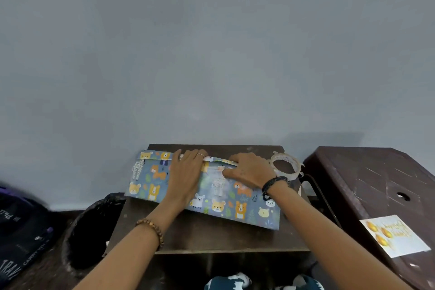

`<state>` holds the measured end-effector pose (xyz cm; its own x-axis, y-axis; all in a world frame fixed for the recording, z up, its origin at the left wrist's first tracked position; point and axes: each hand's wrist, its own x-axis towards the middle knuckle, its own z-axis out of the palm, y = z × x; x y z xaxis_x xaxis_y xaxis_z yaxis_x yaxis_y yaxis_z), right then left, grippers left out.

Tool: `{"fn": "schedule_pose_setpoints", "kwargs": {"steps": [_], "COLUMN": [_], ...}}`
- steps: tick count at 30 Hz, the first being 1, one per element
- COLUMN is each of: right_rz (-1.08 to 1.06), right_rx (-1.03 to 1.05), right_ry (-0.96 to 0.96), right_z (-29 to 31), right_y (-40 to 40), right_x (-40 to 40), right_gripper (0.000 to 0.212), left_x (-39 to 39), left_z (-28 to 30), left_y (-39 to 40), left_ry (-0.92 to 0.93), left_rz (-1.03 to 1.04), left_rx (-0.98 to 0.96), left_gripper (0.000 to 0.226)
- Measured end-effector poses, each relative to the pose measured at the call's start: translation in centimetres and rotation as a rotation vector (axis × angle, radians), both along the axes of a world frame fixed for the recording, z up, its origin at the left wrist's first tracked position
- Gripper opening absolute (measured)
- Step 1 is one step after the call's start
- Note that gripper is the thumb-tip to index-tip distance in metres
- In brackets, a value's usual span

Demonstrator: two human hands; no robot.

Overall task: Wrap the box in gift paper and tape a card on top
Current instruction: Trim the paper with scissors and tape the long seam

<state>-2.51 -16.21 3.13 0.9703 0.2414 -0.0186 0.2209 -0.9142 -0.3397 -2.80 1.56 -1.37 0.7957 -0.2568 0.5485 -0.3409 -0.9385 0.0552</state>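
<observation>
Both my hands, left [186, 172] and right [247, 169], press flat, fingers relaxed, on blue animal-print gift paper [211, 198], holding its seam; next I need the clear tape roll [286, 166]

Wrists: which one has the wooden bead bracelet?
The left hand's wrist carries the wooden bead bracelet, light brown round beads. The right hand's wrist has a dark braided band instead. Both hands rest on the gift paper.

Tape roll [285, 165] right of wrapped box [202, 189]; card [395, 235] farther right.
</observation>
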Motion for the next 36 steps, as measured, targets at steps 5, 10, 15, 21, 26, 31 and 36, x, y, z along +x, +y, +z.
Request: {"fn": "schedule_pose_setpoints", "kwargs": {"steps": [5,10,15,21,26,31,36], "right_rz": [0.010,-0.005,-0.005,0.004,0.019,0.002,0.066], "right_rx": [-0.020,0.056,0.019,0.000,-0.047,-0.060,-0.099], "right_ry": [-0.100,-0.272,-0.378,-0.406,-0.322,-0.443,-0.287], "right_z": [-2.5,-5.6,-6.9,-6.6,-6.1,-6.1,-8.0], "right_y": [0.7,1.2,1.2,1.6,1.8,5.2,8.4], "right_x": [0.4,0.5,0.8,0.4,0.3,-2.1,-6.2], "right_gripper": [0.030,0.019,0.016,0.016,0.020,0.045,0.050], "left_x": [-0.5,0.0,0.3,-1.7,-2.0,-0.8,-0.9], "left_z": [-1.7,-2.1,-2.2,-3.7,-3.4,-2.8,-2.3], "left_y": [0.2,0.3,0.2,0.8,0.5,1.2,1.4], "left_ry": [0.053,0.072,0.092,0.168,0.246,0.277,0.242], "left_rz": [-0.008,-0.005,-0.054,-0.045,0.002,-0.018,0.044], "left_rx": [-0.021,-0.031,0.061,-0.183,-0.230,-0.110,-0.108], "left_gripper": [0.042,0.036,0.042,0.047,0.044,0.036,0.021]}}
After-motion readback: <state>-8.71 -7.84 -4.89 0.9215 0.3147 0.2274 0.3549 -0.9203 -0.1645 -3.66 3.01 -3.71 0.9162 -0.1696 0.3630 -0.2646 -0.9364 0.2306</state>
